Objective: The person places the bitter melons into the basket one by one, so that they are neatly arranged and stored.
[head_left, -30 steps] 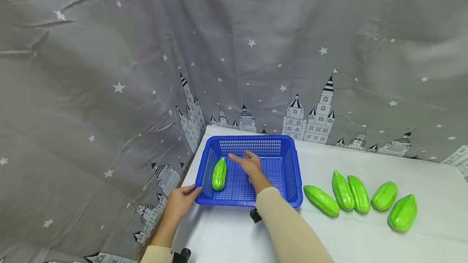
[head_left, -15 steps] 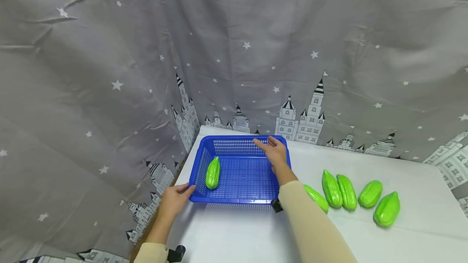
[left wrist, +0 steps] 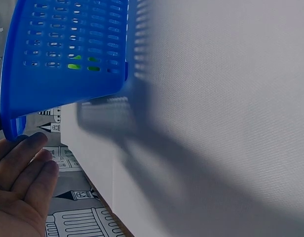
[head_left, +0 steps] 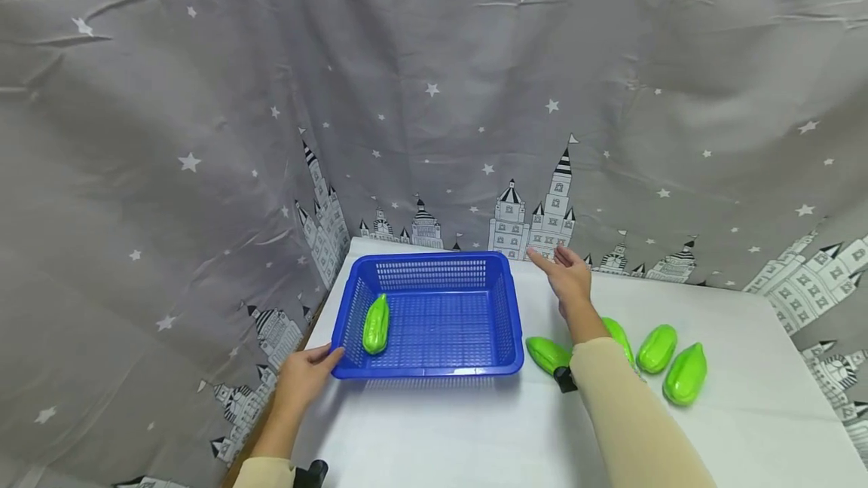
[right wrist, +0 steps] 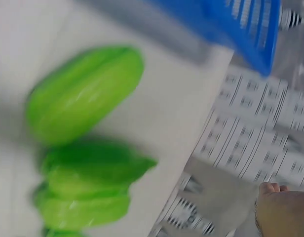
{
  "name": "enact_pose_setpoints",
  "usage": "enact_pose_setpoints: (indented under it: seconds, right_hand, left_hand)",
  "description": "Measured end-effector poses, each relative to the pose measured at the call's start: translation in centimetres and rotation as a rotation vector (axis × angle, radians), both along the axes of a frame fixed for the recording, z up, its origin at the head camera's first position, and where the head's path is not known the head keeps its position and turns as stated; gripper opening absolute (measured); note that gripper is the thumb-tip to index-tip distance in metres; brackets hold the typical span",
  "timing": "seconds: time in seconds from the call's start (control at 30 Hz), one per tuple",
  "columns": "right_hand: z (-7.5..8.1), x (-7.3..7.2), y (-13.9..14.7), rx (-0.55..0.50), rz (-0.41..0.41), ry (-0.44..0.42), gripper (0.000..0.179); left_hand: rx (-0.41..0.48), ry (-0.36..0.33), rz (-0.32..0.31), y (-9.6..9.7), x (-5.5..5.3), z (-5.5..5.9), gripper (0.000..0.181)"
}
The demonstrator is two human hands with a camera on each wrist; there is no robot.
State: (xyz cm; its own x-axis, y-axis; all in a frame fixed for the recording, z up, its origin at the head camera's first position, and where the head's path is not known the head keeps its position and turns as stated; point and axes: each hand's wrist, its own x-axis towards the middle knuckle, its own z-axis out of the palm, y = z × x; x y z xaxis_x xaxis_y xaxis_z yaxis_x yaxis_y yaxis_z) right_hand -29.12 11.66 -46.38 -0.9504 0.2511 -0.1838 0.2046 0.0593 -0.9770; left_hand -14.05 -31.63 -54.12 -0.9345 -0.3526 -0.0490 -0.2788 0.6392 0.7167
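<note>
At the near left corner of a blue plastic basket (head_left: 441,370), my left hand (head_left: 298,379) pinches the rim, its fingers under the edge in the left wrist view. One glossy green, ribbed fruit (head_left: 376,324) lies along the basket's left side, its pointed end away from me. My right hand (head_left: 570,281) is in the air right of the basket with nothing in it, thumb and fingers spread. Below the right forearm lie several more green fruits like it, among them a long one (right wrist: 85,94) nearest the basket; the sleeve partly hides this group in the head view.
A white table (head_left: 434,435) carries everything. Behind it and along the left hangs a grey curtain (head_left: 434,134) printed with stars and castles. Two of the loose fruits, a short one (head_left: 657,349) and a pointed one (head_left: 686,374), lie farthest right.
My right hand has moved from inside the basket, over its right rim, out to the right. The head view has turned a little right. The left hand stays at the corner.
</note>
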Motion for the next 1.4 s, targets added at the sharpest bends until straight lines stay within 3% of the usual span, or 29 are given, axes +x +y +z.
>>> enact_pose_setpoints:
  seconds: [0.23, 0.47, 0.63, 0.8, 0.93, 1.07, 1.23, 1.4]
  right_hand:
    - [0.0, 1.9, 7.4, 0.037, -0.114, -0.062, 0.097]
    - [-0.5, 5.1, 16.1, 0.034, -0.301, -0.190, 0.102]
    - [-0.9, 6.4, 18.5, -0.021, -0.365, -0.215, 0.107]
    - [-1.6, 7.4, 19.7, -0.006, -0.382, -0.231, 0.109]
    - [-3.3, 8.8, 20.6, 0.027, -0.393, -0.237, 0.108]
    - [-6.0, 10.3, 21.1, 0.049, -0.414, -0.240, 0.105]
    - [-9.7, 12.0, 20.7, 0.029, -0.456, -0.248, 0.100]
    - [-12.3, 13.1, 19.7, 0.012, -0.490, -0.265, 0.102]
  left_hand:
    - [0.011, -0.030, -0.002, -0.2, 0.0, -0.1, 0.050]
    - [0.006, -0.036, -0.003, -0.2, -0.1, 0.0, 0.053]
    - [-0.006, -0.049, 0.007, -0.5, 0.0, 0.1, 0.055]
    - [-0.009, -0.042, 0.008, -0.5, -0.2, 0.2, 0.057]
    - [0.001, -0.054, 0.014, -0.4, -0.3, 0.2, 0.059]
    - [0.018, -0.075, 0.011, -0.2, -0.4, 0.1, 0.061]
    - [0.022, -0.066, 0.017, 0.1, -0.5, -0.3, 0.064]
    - [0.020, -0.044, 0.041, 0.5, -0.3, -0.6, 0.061]
